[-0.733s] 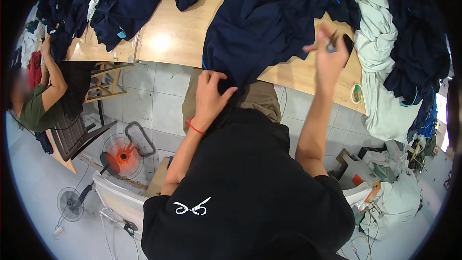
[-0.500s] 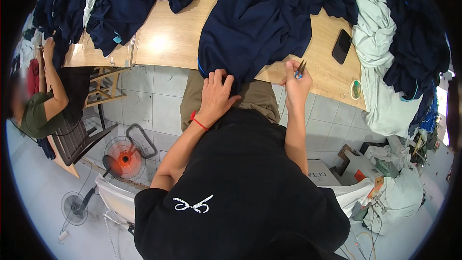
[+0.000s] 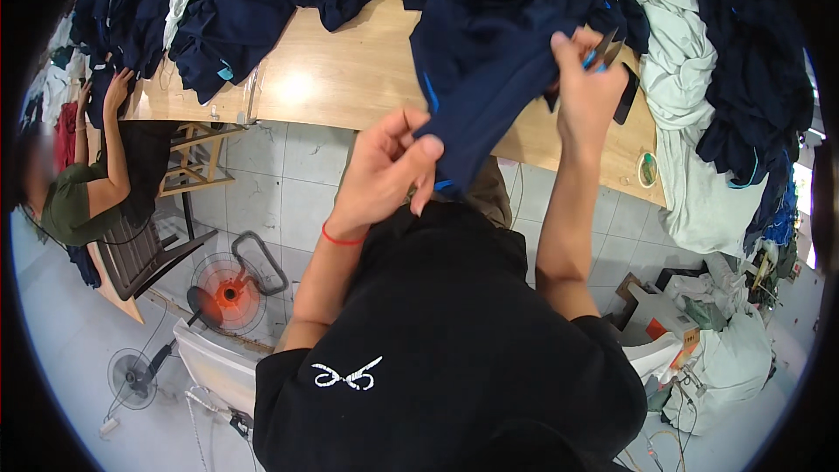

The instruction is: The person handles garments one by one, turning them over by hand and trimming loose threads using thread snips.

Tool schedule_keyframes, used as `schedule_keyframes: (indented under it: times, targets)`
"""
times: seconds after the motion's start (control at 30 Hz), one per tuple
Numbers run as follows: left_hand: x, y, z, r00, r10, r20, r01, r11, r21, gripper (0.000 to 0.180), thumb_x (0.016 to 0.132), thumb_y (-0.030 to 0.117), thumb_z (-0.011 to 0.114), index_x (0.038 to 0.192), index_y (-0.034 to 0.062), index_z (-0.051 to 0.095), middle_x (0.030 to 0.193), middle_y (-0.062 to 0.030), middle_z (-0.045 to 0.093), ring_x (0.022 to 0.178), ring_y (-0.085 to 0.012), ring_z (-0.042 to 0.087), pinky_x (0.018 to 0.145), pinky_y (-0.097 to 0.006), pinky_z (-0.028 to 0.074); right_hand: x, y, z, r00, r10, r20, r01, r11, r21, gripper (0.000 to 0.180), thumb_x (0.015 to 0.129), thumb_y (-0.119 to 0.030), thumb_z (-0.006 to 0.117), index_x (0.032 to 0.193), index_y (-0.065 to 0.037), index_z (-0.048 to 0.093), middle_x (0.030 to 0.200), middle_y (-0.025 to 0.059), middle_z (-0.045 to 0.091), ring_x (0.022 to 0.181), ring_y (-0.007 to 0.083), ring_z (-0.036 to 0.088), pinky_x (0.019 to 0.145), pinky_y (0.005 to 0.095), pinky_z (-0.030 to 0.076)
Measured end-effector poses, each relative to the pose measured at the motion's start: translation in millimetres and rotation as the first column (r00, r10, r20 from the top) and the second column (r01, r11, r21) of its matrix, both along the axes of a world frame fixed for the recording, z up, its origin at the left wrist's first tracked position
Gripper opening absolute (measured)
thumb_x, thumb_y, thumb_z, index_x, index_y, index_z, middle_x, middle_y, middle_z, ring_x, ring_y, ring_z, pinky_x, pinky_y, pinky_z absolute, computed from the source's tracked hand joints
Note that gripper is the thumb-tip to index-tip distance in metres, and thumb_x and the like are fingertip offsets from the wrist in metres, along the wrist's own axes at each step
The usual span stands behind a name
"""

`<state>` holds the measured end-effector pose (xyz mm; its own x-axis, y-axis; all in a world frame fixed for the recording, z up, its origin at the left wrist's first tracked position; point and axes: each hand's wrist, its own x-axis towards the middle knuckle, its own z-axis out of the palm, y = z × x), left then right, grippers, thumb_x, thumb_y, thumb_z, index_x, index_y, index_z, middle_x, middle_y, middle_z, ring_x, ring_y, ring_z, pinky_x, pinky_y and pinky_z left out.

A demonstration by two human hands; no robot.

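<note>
A navy garment (image 3: 489, 96) with bright blue trim is stretched between my two hands, over the near edge of the table. At its lower left edge, my left hand (image 3: 389, 166) pinches the cloth between thumb and fingers. My right hand (image 3: 594, 79) is closed around small thread snips (image 3: 607, 51) with blue handles, blades pointing up and to the right. The right thumb also lies against the garment's upper right part; the fingers behind the cloth are partly hidden.
More navy garments (image 3: 236, 26) are heaped along the wooden table (image 3: 341, 61). A phone (image 3: 627, 96) lies right of my right hand, near a round tape roll (image 3: 648, 170). Pale cloth (image 3: 677, 61) hangs at the right. Another person (image 3: 83, 197) works at the far left.
Both hands have come up from the table edge, lifting part of the navy garment. My right hand, still with the snips, moved up and right onto the cloth. The other person's hands shifted.
</note>
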<state>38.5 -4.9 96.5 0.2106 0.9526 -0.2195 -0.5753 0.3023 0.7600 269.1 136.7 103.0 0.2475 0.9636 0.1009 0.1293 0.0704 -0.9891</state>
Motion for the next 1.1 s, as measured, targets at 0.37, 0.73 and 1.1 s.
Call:
schedule_keyframes:
  times: [0.37, 0.73, 1.1]
  targets:
    - [-13.4, -15.6, -26.2, 0.951, -0.050, -0.305, 0.171, 0.907, 0.384, 0.017, 0.072, 0.007, 0.079, 0.073, 0.0015, 0.064, 0.142, -0.0196, 0.052, 0.133, -0.0333, 0.052, 0.117, -0.042, 0.035, 13.5, -58.1, 1.4, 0.699, 0.125, -0.704, -0.308, 0.941, -0.139, 0.010, 0.109, -0.005, 0.060, 0.117, -0.009, 0.063, 0.091, -0.0039, 0.059, 0.061, 0.0018, 0.047, 0.045, 0.0199, 0.028]
    - [-7.6, -15.4, 20.6, 0.814, -0.065, -0.577, 0.488, 0.615, 0.619, 0.016, 0.058, 0.012, 0.077, 0.066, -0.0001, 0.070, 0.162, -0.0404, 0.035, 0.150, -0.0608, 0.032, 0.123, -0.066, 0.026, -4.3, -95.0, 34.7, 0.684, 0.242, -0.688, -0.348, 0.937, -0.017, 0.014, 0.108, -0.004, 0.061, 0.118, -0.008, 0.052, 0.085, -0.0043, 0.054, 0.057, -0.0006, 0.043, 0.044, 0.0166, 0.033]
    - [-1.8, -22.2, 25.6, 0.809, -0.047, -0.587, 0.510, 0.553, 0.659, 0.019, 0.059, 0.015, 0.078, 0.067, -0.0010, 0.070, 0.163, -0.0371, 0.037, 0.142, -0.0618, 0.040, 0.114, -0.065, 0.038, -12.1, -108.1, 45.1, 0.747, 0.278, -0.603, -0.317, 0.947, 0.044, 0.016, 0.106, -0.007, 0.065, 0.113, -0.006, 0.051, 0.086, -0.0030, 0.055, 0.053, -0.0008, 0.041, 0.044, 0.0159, 0.031]
